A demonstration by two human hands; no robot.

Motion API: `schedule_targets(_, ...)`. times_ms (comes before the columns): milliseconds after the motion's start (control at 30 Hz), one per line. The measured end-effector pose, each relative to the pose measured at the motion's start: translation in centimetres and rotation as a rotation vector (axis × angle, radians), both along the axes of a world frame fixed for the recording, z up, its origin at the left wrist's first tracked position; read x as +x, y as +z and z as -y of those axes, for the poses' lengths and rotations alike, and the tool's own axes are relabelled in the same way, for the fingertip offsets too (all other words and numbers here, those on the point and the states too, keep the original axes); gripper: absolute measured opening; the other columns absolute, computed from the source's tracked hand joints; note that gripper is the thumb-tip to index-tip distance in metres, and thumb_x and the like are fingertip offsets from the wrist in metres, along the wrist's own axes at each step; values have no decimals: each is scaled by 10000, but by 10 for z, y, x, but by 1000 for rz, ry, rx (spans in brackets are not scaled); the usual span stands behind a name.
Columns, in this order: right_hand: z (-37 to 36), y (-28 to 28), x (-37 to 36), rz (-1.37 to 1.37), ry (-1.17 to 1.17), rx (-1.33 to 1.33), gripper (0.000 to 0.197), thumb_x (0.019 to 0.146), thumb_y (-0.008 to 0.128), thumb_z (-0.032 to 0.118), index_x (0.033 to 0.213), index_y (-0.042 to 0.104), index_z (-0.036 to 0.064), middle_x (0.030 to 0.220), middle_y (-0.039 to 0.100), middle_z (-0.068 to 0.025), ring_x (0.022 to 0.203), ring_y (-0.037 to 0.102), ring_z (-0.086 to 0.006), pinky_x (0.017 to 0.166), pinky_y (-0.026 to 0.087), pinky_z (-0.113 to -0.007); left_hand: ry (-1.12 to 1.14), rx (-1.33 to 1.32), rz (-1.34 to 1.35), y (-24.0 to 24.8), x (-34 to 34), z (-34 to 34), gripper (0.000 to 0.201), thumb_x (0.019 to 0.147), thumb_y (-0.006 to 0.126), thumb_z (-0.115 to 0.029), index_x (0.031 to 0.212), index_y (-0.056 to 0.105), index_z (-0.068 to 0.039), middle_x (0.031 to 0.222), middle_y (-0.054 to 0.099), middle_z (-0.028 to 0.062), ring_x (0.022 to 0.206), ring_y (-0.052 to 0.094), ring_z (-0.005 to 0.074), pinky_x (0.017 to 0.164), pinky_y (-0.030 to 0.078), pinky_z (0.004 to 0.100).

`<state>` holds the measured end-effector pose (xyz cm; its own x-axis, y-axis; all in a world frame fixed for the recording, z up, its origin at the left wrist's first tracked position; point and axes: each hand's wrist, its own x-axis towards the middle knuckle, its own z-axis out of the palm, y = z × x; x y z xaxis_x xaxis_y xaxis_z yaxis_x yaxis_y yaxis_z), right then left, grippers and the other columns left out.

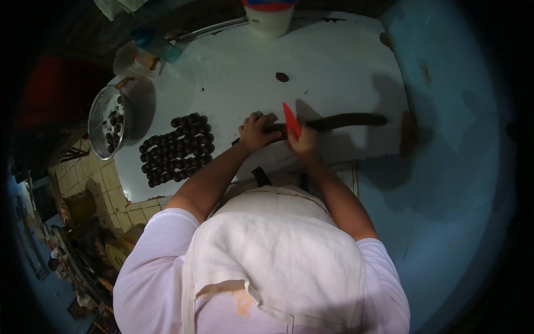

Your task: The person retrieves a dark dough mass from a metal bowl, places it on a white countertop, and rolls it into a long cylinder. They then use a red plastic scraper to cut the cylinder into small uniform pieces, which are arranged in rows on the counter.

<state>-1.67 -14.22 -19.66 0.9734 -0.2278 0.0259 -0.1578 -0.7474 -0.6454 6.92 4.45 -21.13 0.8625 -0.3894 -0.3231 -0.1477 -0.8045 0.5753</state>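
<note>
A long dark brown roll of dough-like stuff (350, 119) lies across the white table near its front edge. My left hand (256, 132) rests at the roll's left end, fingers and thumb gripping around it. In my right hand (303, 143) is a red knife (290, 119), its pointed end facing away from me, held at the roll just right of my left hand. Whether its edge has gone into the roll is hidden. Left of my hands sit rows of small dark brown balls (178, 147), packed close together.
A metal bowl (93, 131) with white powder and several dark balls stands at the table's left edge. Behind it are a clear plastic jug (127, 60) and a teal container (167, 51). A white tub (270, 21) stands at the back. A blue wall (445, 156) borders the right side.
</note>
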Motion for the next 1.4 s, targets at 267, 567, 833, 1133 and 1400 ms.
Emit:
schedule_targets(267, 4, 20, -14, -27, 2, 199, 234, 943, 662, 279, 991, 671, 50, 801, 696, -238, 785, 692, -469, 687, 541, -573, -80, 53, -90, -1, 8, 12, 482, 750, 842, -588, 1159, 754, -350, 1375, 562, 27, 1375, 477, 317, 1091, 368, 590)
schedule_targets(567, -12, 12, -6, -257, 74, -36, 167, 931, 630, 215, 993, 643, 61, 790, 703, -224, 782, 699, -463, 708, 560, -584, -62, 21, -9, -6, 4, 12, 479, 725, 853, -588, 1133, 759, -355, 1348, 569, 14, 1350, 499, 311, 1076, 386, 575)
schedule_targets(833, -16, -5, 18, -330, 139, -103, 205, 946, 603, 237, 1033, 639, 55, 884, 712, -241, 869, 697, -461, 768, 540, -602, -52, 67, 20, -9, 3, 18, 463, 739, 842, -514, 1157, 733, -347, 1317, 574, 35, 1313, 516, 343, 1049, 398, 590)
schedule_targets(1133, 26, -4, 2, 26, -37, 57, 266, 915, 693, 248, 1060, 660, 27, 835, 707, -227, 803, 699, -458, 709, 551, -547, -81, 27, 9, 3, 0, 20, 553, 768, 828, -565, 1268, 693, -370, 1412, 540, 46, 1385, 465, 346, 1082, 373, 601)
schedule_targets(1400, 21, 21, -14, -274, 7, 181, 218, 934, 651, 227, 1049, 655, 42, 842, 708, -245, 807, 697, -466, 727, 548, -573, -98, 83, -53, -2, 6, 31, 500, 771, 833, -575, 1212, 743, -358, 1396, 544, 24, 1387, 459, 314, 1097, 353, 587)
